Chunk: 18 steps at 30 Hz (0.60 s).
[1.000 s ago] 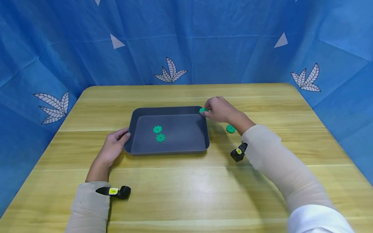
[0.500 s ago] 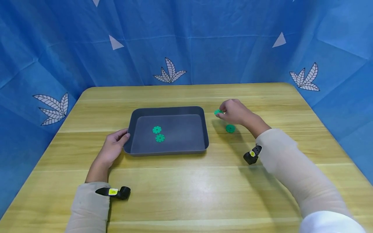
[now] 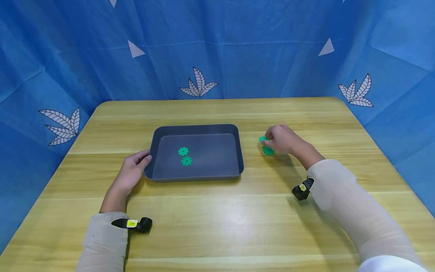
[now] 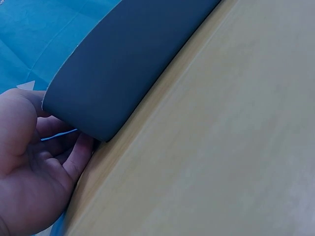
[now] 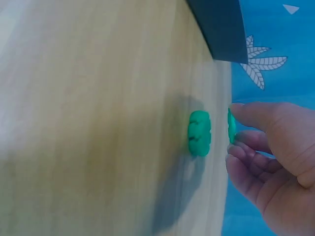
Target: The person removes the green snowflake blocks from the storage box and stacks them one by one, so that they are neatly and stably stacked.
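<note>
In the head view, my right hand (image 3: 284, 140) pinches a green notched disc (image 3: 263, 139) between thumb and fingers, to the right of the tray. Close to it, a small stack of similar green discs (image 3: 269, 151) sits on the table. The right wrist view shows the held disc (image 5: 231, 126) raised above the stack (image 5: 199, 133), with a gap between them. My left hand (image 3: 131, 172) grips the left wall of a dark grey rectangular tray (image 3: 217, 155), thumb over the rim. Two green discs (image 3: 183, 151) lie flat in the tray, beside each other.
The light wooden table (image 3: 210, 226) carries the tray near its middle. A blue curtain (image 3: 238, 49) with leaf prints hangs behind the table and at both sides. Each sleeve has a small black wrist camera (image 3: 144, 225) strapped on.
My right hand has moved from the tray's far right corner rightward, then nearer to me beside the stack, with the green disc pinched throughout. My left hand and the tray stay in place.
</note>
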{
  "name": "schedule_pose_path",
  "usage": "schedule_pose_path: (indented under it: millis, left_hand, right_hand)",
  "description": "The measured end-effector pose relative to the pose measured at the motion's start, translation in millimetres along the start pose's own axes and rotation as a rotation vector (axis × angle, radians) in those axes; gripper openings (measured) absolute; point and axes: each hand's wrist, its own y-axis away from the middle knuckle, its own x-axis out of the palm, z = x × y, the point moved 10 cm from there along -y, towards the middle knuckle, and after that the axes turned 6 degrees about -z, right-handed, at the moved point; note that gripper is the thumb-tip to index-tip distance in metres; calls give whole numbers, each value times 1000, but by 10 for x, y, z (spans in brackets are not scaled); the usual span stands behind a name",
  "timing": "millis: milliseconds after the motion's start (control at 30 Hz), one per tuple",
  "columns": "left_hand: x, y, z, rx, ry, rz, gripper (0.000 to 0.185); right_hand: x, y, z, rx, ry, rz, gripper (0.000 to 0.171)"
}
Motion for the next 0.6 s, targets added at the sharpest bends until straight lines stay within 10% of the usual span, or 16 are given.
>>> schedule_pose_path:
  millis: [600]
  left_hand:
    - [2, -7, -7, 9, -11, -8, 51]
  right_hand:
    - [57, 159, -97, -11, -4, 2, 42]
